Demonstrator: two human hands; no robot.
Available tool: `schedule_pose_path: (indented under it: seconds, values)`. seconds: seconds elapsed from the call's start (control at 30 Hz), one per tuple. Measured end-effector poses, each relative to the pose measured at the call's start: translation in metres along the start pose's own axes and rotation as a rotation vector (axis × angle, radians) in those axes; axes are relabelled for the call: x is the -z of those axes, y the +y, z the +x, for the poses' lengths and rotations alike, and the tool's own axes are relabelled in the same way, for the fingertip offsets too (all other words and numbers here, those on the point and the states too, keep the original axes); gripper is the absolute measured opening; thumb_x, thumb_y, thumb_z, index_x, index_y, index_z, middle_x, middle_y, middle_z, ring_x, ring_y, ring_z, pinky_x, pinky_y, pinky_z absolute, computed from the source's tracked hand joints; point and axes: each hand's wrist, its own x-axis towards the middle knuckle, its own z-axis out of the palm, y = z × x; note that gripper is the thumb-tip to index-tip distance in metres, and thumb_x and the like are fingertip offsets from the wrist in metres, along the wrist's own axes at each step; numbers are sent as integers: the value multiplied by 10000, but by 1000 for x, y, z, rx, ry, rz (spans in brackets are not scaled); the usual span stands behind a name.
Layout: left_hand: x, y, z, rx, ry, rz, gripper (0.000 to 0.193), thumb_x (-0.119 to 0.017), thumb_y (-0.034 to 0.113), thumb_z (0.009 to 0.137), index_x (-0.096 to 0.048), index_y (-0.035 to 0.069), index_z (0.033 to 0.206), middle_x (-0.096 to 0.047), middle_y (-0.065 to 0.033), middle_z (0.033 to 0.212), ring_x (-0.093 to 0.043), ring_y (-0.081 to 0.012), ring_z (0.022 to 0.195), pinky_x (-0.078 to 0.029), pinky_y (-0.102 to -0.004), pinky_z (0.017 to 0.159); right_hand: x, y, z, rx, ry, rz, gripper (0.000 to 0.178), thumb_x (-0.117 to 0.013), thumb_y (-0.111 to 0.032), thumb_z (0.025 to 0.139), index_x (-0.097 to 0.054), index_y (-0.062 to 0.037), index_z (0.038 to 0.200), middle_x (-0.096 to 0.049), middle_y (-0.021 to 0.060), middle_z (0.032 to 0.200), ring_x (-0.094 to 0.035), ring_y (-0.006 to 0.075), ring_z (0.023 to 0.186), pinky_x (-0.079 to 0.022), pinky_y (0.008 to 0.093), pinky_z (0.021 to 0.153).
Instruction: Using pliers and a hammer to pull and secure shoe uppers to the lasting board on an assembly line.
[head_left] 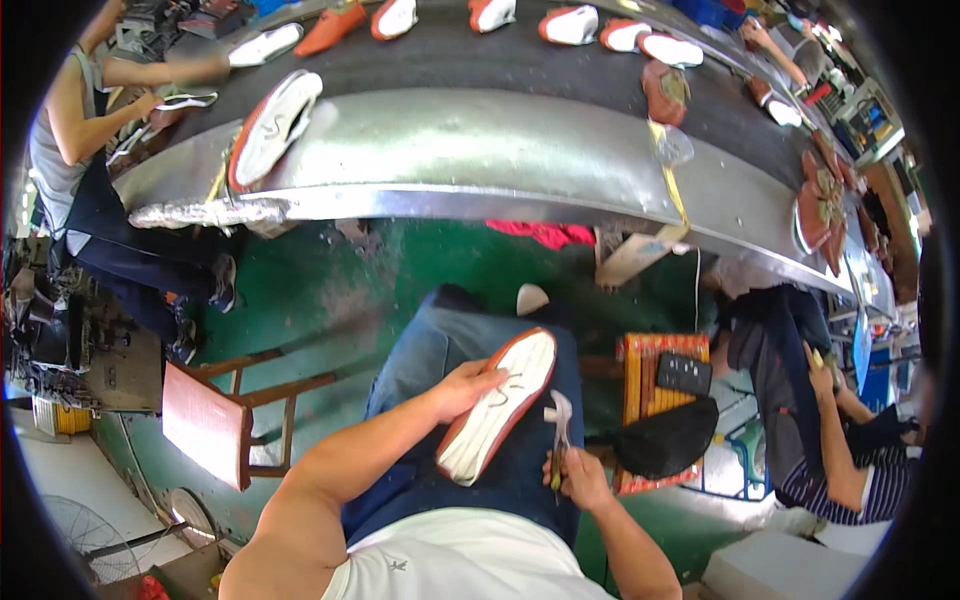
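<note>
- Closed on a white-soled brown shoe [490, 425], my left hand [466, 389] lays its thumb over the edge of the sole; the fingers underneath are hidden.
- Wrapped round the handle of a claw hammer [561, 410], my right hand [581, 478] is just right of the shoe, the hammer's head apart from it.
- For good work, I judge, the shoe wants firm backing over my jeans [415, 362], sole up, my thumb well clear of any spot the hammer might meet, and my right wrist loose.
- Beyond the shoe runs a shiny metal ledge [450, 145], then a dark belt [440, 72] bearing more shoes.
- Left of the shoe, a wooden stool [205, 415] stands on the scuffed green floor [290, 275].
- Right of it, a slatted yellow seat [640, 395] carries a black pouch [668, 438].
- Well apart from the shoe, one co-worker [70, 150] is to the left, another [775, 390] to the right.
</note>
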Motion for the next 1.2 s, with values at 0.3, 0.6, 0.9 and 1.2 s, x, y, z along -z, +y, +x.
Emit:
schedule_pose_path:
  seconds: [0.3,0.6,0.9,1.2]
  values:
    - [-1,352,0,-541,315,952,600,-682,251,951,-476,-34,1437,-683,-162,1247,-686,-270,1095,-536,-390,952,30,-20,40,-166,-73,98,675,-299,-531,1094,-579,75,1194,-717,165,986,-726,223,786,-444,242,483]
    - [118,477,234,-525,672,2392,657,-563,462,989,-472,2,1449,-425,-201,1555,-381,-366,1446,-286,-480,1191,53,-43,75,-299,-136,204,655,-301,-506,1096,-581,73,1224,-726,177,1039,-738,249,826,-462,255,516]
    - [156,526,174,-708,957,1880,347,-586,346,986,-681,36,860,-705,-215,966,-669,-409,909,-521,-529,771,76,-57,105,-296,-160,260,696,-285,-532,1091,-573,87,1224,-721,201,1058,-746,286,871,-462,265,499]
    - [363,535,12,127,1175,1634,956,-861,396,710,-456,67,1512,-586,-244,1408,-581,-367,1298,-445,-415,1100,79,-41,106,-327,-255,297,725,-257,-547,1087,-546,97,1254,-712,217,1068,-744,314,890,-478,270,515]
